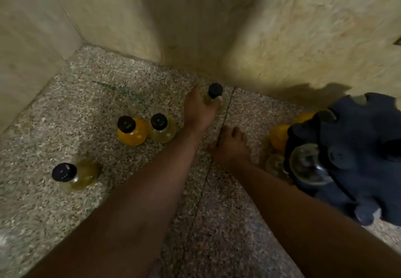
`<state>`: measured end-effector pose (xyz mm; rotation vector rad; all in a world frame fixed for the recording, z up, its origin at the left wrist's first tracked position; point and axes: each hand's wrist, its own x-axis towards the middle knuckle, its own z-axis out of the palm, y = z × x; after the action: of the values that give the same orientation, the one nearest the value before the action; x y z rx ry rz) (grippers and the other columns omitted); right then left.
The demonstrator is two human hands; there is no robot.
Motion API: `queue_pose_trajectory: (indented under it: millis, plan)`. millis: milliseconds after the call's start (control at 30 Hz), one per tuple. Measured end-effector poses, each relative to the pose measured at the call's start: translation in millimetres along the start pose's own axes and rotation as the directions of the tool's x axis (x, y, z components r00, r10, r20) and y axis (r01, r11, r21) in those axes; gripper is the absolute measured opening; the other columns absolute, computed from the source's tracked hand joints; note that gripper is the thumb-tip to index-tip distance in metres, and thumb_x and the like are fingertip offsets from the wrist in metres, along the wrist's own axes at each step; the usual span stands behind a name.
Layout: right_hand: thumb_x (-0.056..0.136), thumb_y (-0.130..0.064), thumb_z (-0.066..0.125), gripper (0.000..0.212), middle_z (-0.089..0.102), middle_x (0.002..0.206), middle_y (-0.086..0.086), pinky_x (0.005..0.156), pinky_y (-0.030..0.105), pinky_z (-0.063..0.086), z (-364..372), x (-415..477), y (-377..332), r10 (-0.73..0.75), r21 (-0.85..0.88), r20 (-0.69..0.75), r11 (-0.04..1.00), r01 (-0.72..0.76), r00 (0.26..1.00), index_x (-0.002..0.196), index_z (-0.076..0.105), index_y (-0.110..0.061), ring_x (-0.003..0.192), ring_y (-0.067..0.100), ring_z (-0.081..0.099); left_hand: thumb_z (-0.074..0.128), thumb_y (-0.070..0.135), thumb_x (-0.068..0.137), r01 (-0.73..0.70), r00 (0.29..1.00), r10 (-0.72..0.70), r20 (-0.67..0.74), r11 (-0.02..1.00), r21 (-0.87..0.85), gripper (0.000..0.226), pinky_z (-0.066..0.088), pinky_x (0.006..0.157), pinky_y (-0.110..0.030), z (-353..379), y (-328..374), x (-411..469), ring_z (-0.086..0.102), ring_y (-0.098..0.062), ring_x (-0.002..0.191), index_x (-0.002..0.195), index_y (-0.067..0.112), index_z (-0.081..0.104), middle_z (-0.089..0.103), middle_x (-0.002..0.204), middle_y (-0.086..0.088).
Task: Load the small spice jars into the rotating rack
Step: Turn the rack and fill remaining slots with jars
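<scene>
Right now my left hand point(200, 112) grips a pale yellow jar point(211, 99) just under its black cap, close to the back wall. My right hand point(231, 147) rests on the speckled counter point(86, 104), fingers relaxed and holding nothing, near the dark blue rack point(358, 125).

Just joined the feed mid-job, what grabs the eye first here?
The left hand grips a black-capped jar near the back wall, while the right hand rests on the speckled counter. Left of them stand an orange jar and a pale jar side by side, an olive jar nearer the camera. A dark blue rack at right holds a clear jar.
</scene>
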<state>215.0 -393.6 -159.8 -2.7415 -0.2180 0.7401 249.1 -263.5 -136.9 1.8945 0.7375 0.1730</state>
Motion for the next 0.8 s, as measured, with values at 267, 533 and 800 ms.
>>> queue_pose_trajectory:
  millis: [267, 533, 800]
  plan:
    - [0.079, -0.086, 0.045, 0.111, -0.027, 0.166, 0.008, 0.116, 0.068, -0.001, 8, 30, -1, 0.006, -0.166, 0.127, 0.986, 0.016, 0.992, 0.157, -0.018, -0.037, 0.15, 0.041, -0.023, 0.079, 0.037, 0.084, -0.242, 0.97, 0.242, 0.011, 0.965, 0.101, 0.057, 0.048, 0.102, -0.034, 0, -4, 20, 0.058, -0.02, 0.123, 0.135, 0.019, 0.06, 0.063, 0.134, -0.001]
    - [0.089, -0.076, 0.045, 0.098, -0.013, 0.168, 0.013, 0.118, 0.066, 0.008, -1, 5, 8, -0.088, -0.107, 0.067, 0.99, 0.095, 0.994, 0.161, -0.006, -0.032, 0.154, 0.041, -0.009, 0.082, 0.037, 0.079, -0.277, 0.954, 0.292, -0.069, 0.945, 0.174, 0.055, 0.052, 0.095, -0.035, -7, 0, -3, 0.063, -0.02, 0.114, 0.127, 0.015, 0.066, 0.069, 0.123, -0.002]
    - [0.094, -0.06, 0.053, 0.086, 0.01, 0.169, 0.011, 0.116, 0.048, 0.034, -28, -56, 22, -0.121, 0.129, -0.078, 0.983, 0.131, 0.99, 0.161, 0.015, -0.024, 0.152, 0.034, 0.023, 0.084, 0.033, 0.077, -0.281, 0.946, 0.298, -0.131, 0.95, 0.137, 0.05, 0.048, 0.085, -0.023, -18, 30, -63, 0.065, -0.014, 0.105, 0.122, 0.016, 0.069, 0.072, 0.116, 0.0]
